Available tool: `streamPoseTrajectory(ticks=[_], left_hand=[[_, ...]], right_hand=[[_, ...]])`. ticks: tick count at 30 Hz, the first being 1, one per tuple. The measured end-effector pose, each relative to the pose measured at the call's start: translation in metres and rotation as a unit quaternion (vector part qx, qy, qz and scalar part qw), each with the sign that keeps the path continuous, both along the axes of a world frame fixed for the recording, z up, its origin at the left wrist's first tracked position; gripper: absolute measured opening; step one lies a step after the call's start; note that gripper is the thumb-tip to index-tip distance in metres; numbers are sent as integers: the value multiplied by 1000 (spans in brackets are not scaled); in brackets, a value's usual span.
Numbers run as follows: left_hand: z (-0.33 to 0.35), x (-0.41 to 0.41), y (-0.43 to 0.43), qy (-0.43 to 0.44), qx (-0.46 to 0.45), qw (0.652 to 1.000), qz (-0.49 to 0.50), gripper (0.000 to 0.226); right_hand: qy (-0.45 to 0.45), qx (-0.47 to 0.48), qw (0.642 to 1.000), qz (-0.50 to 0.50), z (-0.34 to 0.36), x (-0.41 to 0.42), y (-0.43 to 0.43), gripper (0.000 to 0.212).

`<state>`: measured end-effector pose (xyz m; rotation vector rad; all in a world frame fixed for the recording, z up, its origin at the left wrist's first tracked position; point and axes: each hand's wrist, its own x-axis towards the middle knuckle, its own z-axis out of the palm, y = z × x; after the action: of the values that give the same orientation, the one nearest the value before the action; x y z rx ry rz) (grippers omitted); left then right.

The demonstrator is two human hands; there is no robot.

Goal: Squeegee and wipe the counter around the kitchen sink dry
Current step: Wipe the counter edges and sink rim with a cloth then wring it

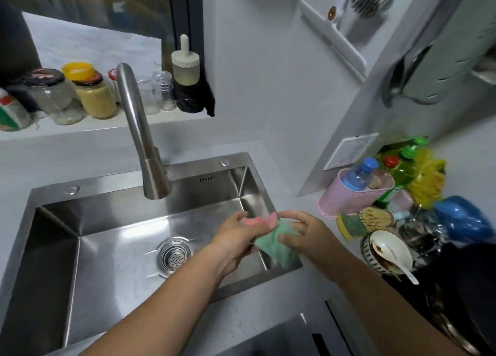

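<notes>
Both my hands hold a crumpled cloth (271, 241), green with a pink edge, above the right end of the steel sink (112, 237). My left hand (236, 235) grips the pink edge from the left. My right hand (303, 233) closes on the green part from the right. The grey counter (308, 286) runs around the sink, and the cloth hangs just over the sink's right rim. I see no squeegee in either hand.
A steel tap (142, 138) arches over the sink's back. Jars (94, 95) line the window ledge. Right of the sink stand a pink caddy (346, 194), bottles, sponges (351, 225), a dirty bowl with a spoon (386, 251) and a blue object (461, 219).
</notes>
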<state>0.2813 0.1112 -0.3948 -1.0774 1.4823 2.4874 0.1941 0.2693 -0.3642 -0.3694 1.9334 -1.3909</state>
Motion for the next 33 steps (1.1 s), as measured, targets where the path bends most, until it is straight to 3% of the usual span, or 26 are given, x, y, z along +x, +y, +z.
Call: streamPoseTrajectory(ticks=[3,6,9,11,14,18,21,23,25,27,30,33], left_hand=[[-27,-18,21,-44,0,997,-56,62],[-49,-40,46,-64,-8,998,-19,29],[-71,-67,73,-61,-12,998,9,25],[-84,-87,89,-54,-13,998,27,22],[-92,-112,100,-56,-40,995,68,13],[-104,-142,101,-99,-167,981,-14,8],[-109,-151,96,-156,-324,924,-129,34],[-105,-152,96,-170,-378,897,-156,37],[-105,-153,96,-171,-374,896,-168,31],[-107,-154,98,-151,-330,919,-155,26],[-110,-153,93,-131,-274,947,-107,31],[-113,-148,90,-121,-236,962,-70,27]], right_hand=[[-36,-2,999,-26,-23,-17,30,47],[-73,-3,987,-145,-53,-37,51,40],[-192,-1,964,-185,-80,-58,61,13],[-207,36,963,-170,-94,-70,65,14],[-38,120,969,-211,-110,-97,64,10],[116,190,964,-148,-116,-131,59,37],[251,244,933,-84,-125,-134,65,32],[315,250,914,-49,-133,-127,68,23],[326,261,909,1,-143,-125,70,24],[318,273,906,50,-151,-127,73,35],[325,257,907,73,-150,-131,76,55],[321,268,904,85,-152,-130,79,59]])
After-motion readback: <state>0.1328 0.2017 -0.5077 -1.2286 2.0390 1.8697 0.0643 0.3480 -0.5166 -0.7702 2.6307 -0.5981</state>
